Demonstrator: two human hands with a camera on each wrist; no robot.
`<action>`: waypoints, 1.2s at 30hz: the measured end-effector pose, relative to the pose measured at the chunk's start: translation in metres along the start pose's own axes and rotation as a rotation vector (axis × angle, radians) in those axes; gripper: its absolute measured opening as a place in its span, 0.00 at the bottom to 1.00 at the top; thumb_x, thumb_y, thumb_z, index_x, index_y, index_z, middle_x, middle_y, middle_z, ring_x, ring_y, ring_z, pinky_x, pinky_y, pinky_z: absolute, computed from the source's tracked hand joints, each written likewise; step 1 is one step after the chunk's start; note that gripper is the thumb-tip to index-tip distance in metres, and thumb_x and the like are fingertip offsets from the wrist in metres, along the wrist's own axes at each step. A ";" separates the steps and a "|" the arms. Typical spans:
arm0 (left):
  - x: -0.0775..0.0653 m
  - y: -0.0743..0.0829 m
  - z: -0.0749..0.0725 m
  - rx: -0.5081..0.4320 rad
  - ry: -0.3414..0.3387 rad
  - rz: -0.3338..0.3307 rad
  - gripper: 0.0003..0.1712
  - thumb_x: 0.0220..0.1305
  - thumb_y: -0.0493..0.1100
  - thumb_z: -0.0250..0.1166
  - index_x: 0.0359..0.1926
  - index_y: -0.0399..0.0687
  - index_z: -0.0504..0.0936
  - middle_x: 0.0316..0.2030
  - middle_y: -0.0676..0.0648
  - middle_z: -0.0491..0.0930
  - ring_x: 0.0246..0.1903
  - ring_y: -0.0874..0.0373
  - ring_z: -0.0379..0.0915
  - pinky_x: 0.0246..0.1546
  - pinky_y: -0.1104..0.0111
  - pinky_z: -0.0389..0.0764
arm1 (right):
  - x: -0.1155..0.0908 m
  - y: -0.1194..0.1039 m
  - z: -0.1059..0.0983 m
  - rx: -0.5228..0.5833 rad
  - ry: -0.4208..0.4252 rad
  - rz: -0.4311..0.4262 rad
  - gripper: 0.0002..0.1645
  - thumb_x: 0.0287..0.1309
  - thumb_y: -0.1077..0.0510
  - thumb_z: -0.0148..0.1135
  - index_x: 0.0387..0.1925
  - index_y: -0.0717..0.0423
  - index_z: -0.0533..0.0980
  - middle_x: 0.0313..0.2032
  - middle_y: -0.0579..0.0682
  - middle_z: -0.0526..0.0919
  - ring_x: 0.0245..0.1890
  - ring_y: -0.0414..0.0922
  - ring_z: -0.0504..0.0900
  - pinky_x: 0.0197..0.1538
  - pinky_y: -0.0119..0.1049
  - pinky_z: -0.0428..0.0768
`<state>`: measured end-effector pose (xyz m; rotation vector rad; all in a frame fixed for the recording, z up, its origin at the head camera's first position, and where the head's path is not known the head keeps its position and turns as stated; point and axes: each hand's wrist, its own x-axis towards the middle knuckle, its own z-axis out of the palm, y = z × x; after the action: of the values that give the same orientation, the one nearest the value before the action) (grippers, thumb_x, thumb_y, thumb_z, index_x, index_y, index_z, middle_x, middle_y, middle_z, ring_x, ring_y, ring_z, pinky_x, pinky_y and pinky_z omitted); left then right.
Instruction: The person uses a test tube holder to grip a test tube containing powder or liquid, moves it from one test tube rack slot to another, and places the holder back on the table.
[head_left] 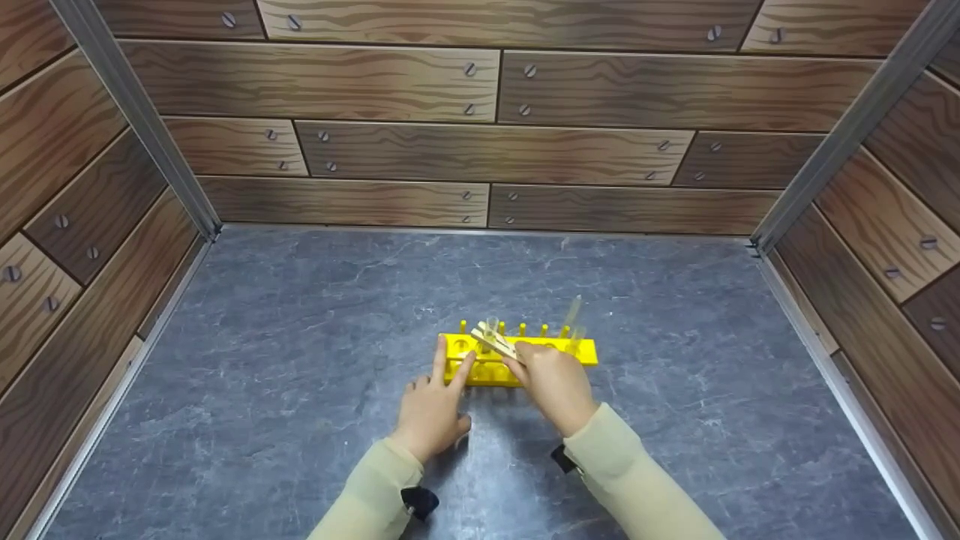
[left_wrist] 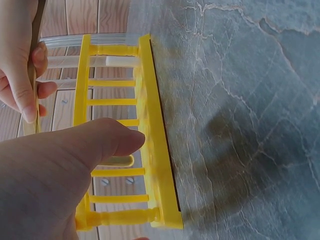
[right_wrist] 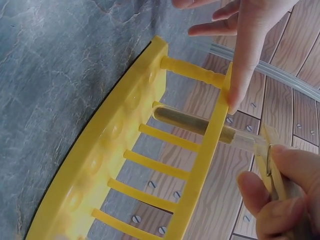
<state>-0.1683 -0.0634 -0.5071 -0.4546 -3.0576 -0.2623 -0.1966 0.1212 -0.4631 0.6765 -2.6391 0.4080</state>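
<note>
A yellow test tube rack stands on the floor of the enclosure. My right hand grips a wooden test tube clamp, whose jaws are around the upper end of a glass test tube. That tube stands in a hole near the rack's left end and contains brownish liquid; its rounded bottom is near the rack's base. My left hand has its fingers spread straight, with fingertips touching the rack's top bar on either side of the left end. In the left wrist view, its thumb lies in front of the rack.
At the rack's right end a clear tube stands in a hole, and another tube leans over a rear peg. Grey marbled surface surrounds the rack. Wood-patterned walls with metal edging enclose it on the back and sides.
</note>
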 end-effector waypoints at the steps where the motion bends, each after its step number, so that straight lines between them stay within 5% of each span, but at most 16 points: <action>1: 0.000 0.000 0.000 0.000 -0.003 -0.001 0.55 0.48 0.57 0.68 0.73 0.56 0.49 0.70 0.31 0.38 0.40 0.40 0.74 0.45 0.49 0.76 | 0.000 0.000 0.000 -0.002 0.004 -0.004 0.13 0.57 0.52 0.63 0.23 0.56 0.75 0.13 0.45 0.73 0.10 0.38 0.66 0.13 0.26 0.66; 36: 0.000 0.000 0.001 0.006 -0.013 0.000 0.55 0.49 0.59 0.68 0.73 0.57 0.48 0.70 0.31 0.36 0.41 0.40 0.74 0.44 0.50 0.76 | -0.002 -0.002 -0.015 -0.018 0.047 -0.017 0.13 0.55 0.52 0.65 0.24 0.57 0.76 0.12 0.45 0.71 0.10 0.38 0.67 0.13 0.28 0.67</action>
<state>-0.1683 -0.0629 -0.5083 -0.4571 -3.0699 -0.2508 -0.1901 0.1257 -0.4506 0.6744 -2.5879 0.3895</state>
